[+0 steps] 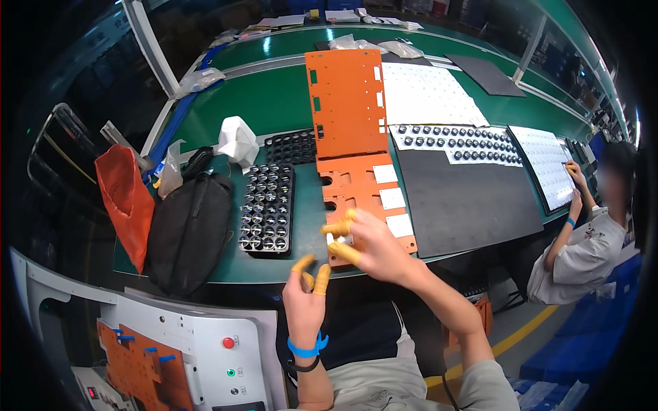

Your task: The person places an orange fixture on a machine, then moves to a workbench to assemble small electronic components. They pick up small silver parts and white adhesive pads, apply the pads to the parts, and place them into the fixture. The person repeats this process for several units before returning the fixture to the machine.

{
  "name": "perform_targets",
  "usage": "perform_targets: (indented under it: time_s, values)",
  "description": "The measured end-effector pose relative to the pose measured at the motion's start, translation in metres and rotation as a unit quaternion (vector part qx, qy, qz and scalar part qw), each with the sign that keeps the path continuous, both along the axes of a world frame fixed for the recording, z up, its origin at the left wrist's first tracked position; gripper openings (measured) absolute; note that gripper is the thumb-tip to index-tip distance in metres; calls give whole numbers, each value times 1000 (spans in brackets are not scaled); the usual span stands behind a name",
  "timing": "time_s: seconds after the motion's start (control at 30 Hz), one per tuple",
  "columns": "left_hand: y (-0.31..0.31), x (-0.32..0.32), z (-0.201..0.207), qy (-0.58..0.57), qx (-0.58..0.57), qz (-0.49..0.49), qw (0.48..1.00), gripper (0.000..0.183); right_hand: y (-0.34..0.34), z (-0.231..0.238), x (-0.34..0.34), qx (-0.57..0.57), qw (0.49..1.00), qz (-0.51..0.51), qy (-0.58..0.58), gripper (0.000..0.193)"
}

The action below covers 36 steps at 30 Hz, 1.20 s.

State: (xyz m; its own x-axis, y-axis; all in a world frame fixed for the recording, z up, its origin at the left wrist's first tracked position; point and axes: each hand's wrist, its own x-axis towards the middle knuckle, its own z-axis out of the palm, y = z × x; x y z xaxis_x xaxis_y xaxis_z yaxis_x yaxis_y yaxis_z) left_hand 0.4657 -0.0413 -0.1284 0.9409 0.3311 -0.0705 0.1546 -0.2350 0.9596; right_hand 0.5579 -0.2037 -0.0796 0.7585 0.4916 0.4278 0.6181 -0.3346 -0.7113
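Stretching lengthwise away, the orange fixture (347, 133) underlies right grip (377, 248), unclear; left grip (303, 307), spread.

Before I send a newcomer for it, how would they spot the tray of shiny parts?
On the green bench, find the black bag. The black tray lies right of it, left of the orange fixture. Unlike the darker tray behind, it holds gleaming round parts.

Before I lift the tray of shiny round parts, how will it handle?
The tray looks stiff, its rim fairly straight. Its round parts probably stay put if level, sitting in neat rows; uncovered, they might spill if it tips.
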Motion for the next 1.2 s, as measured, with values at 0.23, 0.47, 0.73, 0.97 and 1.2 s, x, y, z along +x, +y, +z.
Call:
perform_targets:
  time_s: [0.23, 0.47, 0.73, 0.97, 1.2]
  values:
    - [7, -16, -6, -140, -447, -140, 872, 100, 83, -28, 73, -91, 990, -51, -99, 37]
    - [16, -9, -22, -149, -592, -95, 787, 71, 121, -29, 93, -195, 970, -108, -96, 29]
    - [22, -2, -28, -82, -666, -65, 739, 51, 143, -24, 102, -278, 946, -119, -120, 15]
    - [12, -3, -25, -84, -636, -109, 759, 43, 131, -30, 100, -211, 950, -131, -191, 11]
    - [9, -5, -36, -126, -687, -82, 711, 50, 106, -9, 80, -146, 966, -125, -174, 24]
